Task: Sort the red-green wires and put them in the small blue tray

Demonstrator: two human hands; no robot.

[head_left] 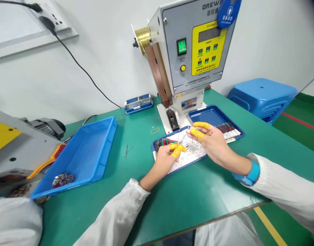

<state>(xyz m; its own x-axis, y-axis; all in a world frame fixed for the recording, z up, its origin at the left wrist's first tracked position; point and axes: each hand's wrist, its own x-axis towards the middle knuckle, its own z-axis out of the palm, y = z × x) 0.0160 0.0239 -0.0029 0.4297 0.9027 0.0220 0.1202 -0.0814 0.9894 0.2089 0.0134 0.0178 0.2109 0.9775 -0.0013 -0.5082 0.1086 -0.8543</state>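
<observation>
Near the middle of the frame, the left hand (167, 159) and the right hand (214, 141) meet over a blue tray (191, 164), with a few thin wires (182, 138) running between them. The left grip is pinched on the lower end of these wires, thumb and forefinger in yellow finger covers; the right grip, likewise covered, is pinched at their upper end, where a small whitish piece shows at the fingertips, too small to make out. Under the hands the tray holds many small white pieces (194, 150), and red, green and dark wires (162, 142) lie in its left part. Just beside it, right of center, a second blue tray (209, 114) holds a row of white-ended wires (227, 129), partly behind the right hand. In the upper center and right stands a grey machine (171, 51) with a yellow panel (209, 49), a lit green switch (181, 46) and a brass-colored spool (142, 39) at its left side. On the green tabletop (223, 191), left of center, lie a short wire bundle (126, 151) and a rubber band (155, 130). Farther left, a large blue bin (89, 147) has a heap of metal parts (64, 179) in its near corner. A blue stool (263, 90) stands at the right.
</observation>
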